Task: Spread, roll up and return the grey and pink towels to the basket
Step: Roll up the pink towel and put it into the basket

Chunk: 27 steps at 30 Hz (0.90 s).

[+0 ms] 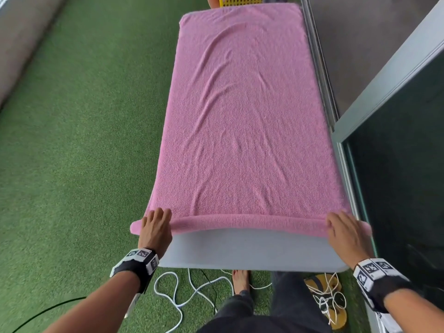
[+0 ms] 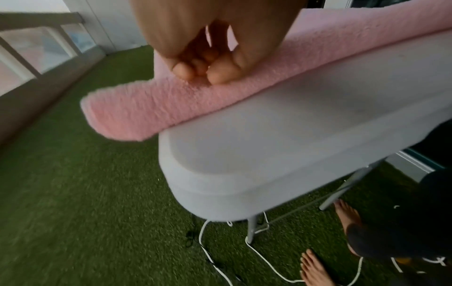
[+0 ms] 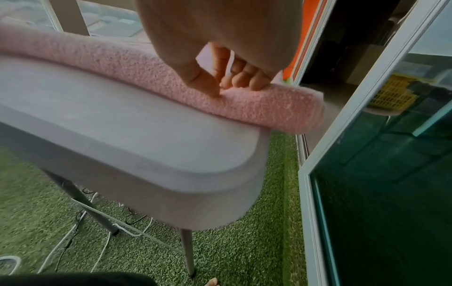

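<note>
The pink towel (image 1: 240, 116) lies spread along the white table (image 1: 247, 248), its near edge turned into a thin roll (image 2: 137, 112) (image 3: 257, 108). At the roll's left end, which overhangs the table corner, my left hand (image 1: 156, 224) (image 2: 203, 75) grips it with curled fingers. My right hand (image 1: 341, 227) (image 3: 232, 83) holds the right end, thumb against the near side and fingers on top. A yellow basket (image 1: 240, 0) shows at the table's far end. No grey towel is in view.
A glass sliding door (image 1: 396, 164) with a metal frame runs close along the table's right side. Green artificial turf (image 1: 84, 140) covers the floor. White and black cables (image 1: 192, 292), my bare foot (image 1: 240, 280) and yellow sandals (image 1: 329, 296) lie under the near table edge.
</note>
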{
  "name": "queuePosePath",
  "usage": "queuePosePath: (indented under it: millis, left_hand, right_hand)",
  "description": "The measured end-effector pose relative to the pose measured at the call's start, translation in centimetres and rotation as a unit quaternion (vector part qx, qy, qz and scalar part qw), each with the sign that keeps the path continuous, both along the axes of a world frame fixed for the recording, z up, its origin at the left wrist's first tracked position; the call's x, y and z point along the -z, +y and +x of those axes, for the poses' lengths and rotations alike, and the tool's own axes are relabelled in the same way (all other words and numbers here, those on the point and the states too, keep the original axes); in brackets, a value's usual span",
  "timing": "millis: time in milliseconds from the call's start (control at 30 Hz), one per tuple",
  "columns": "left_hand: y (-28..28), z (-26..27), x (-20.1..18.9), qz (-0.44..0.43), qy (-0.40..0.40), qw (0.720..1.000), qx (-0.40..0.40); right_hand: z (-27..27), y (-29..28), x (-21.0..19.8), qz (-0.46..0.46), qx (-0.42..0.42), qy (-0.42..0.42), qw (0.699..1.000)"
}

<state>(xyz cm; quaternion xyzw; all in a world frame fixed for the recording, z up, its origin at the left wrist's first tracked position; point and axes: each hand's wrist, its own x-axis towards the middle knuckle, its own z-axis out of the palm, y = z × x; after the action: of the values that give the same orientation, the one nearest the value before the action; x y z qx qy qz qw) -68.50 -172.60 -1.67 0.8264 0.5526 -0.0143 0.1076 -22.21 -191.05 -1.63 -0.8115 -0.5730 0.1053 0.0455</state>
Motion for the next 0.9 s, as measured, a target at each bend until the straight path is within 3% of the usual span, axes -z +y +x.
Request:
queuePosePath:
  millis: [67,167,333,600,767,900]
  left_hand:
    - [-0.7,0.3,0.5,0.003,-0.041,0.999,0.025]
    - [-1.2,0.7,1.1,-0.01,-0.074,0.997,-0.005]
    - [-1.4,0.8,1.7,0.011,-0.059,0.998,-0.014]
    - [1.4,1.6,0.2,-0.012,-0.028,1.0,0.007]
    - [4.7,3.2,-0.8,0.011,-0.009,0.998,-0.061]
    - [4.2,3.7,0.3,-0.04,-0.001,0.999,-0.025]
  right_hand:
    - [-0.1,-0.3,0.3,-0.02,-0.012,0.017,1.0]
    - [0.6,-0.5,0.8,-0.051,0.001,0.034,0.998]
    - [1.6,-1.4,1.1,-0.066,-0.042,0.038,0.996]
    - [1.8,1.6,1.2,-0.019,0.014,0.002,1.0]
    - [2.6,4.1,0.6,0.028,0.033,-0.016,0.999]
    - [2.3,3.6,0.7,-0.029,-0.013,0.002,0.999]
